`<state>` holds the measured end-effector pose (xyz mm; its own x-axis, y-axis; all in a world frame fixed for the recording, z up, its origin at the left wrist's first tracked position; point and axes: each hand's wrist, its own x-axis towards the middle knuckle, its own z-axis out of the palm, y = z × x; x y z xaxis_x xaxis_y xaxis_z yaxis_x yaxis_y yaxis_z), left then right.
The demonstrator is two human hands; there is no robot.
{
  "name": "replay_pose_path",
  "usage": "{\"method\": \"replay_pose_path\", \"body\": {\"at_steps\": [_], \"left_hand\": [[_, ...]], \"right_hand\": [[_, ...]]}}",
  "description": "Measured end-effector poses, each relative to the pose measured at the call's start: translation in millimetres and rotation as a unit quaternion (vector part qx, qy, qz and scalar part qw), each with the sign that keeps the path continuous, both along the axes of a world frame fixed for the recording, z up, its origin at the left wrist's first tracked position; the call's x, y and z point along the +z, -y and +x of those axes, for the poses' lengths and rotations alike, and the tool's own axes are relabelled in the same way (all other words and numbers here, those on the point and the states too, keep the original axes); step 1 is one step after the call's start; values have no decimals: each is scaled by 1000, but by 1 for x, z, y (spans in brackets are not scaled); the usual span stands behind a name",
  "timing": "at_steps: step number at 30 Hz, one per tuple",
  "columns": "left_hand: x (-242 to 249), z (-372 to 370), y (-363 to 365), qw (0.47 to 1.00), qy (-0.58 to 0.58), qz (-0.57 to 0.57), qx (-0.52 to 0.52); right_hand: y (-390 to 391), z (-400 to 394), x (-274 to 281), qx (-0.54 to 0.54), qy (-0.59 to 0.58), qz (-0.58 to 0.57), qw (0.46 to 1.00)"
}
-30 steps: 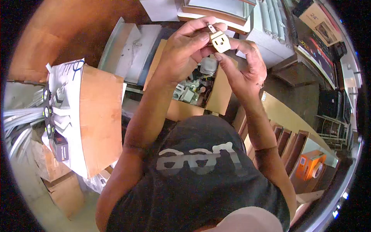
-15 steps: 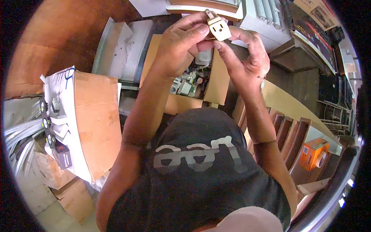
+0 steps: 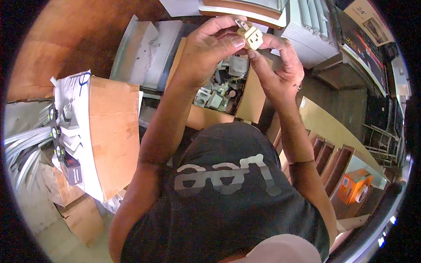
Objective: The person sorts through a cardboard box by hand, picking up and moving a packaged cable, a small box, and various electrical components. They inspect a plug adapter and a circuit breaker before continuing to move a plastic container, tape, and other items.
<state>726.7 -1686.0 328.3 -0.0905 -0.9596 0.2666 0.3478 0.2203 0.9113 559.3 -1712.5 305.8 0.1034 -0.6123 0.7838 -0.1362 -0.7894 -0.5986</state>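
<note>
A cream plug adapter (image 3: 253,39) is up at the top centre, held between my two hands. Two flat metal prongs stick out from its upper left, and its socket face with slots is turned towards me. My left hand (image 3: 210,48) pinches its left side between thumb and fingers. On the other side, the thumb and forefinger of my right hand (image 3: 280,61) close on its right edge. Below the hands, an open cardboard box (image 3: 252,94) holds a jumble of small electrical-looking parts and a clear plastic container (image 3: 238,65).
At left stands a tall cardboard box (image 3: 114,131), with white strips (image 3: 28,140) beside it. An orange box (image 3: 354,186) sits on shelving at lower right. White rolls (image 3: 313,17) and a flat TV carton (image 3: 368,22) are at upper right.
The adapter has been turned and tilted between my fingers, so both prongs now show. My view has shifted slightly, revealing more of the box's contents.
</note>
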Motion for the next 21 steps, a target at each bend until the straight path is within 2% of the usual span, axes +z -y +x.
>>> {"method": "replay_pose_path", "body": {"at_steps": [9,13,15,17,21], "left_hand": [[0,9,1,998,62,-10,11],[-6,11,0,1000,22,14,8],[-9,12,1,1000,12,19,0],[-11,13,2,998,-49,31,-27],[-6,13,4,997,-63,19,-38]], "right_hand": [[6,4,-3,23,-29,1,999],[2,1,6,21,-70,-11,997],[4,2,8,21,-67,-36,997],[6,4,10,21,-64,-61,996],[11,6,10,9,-62,-96,993]]}}
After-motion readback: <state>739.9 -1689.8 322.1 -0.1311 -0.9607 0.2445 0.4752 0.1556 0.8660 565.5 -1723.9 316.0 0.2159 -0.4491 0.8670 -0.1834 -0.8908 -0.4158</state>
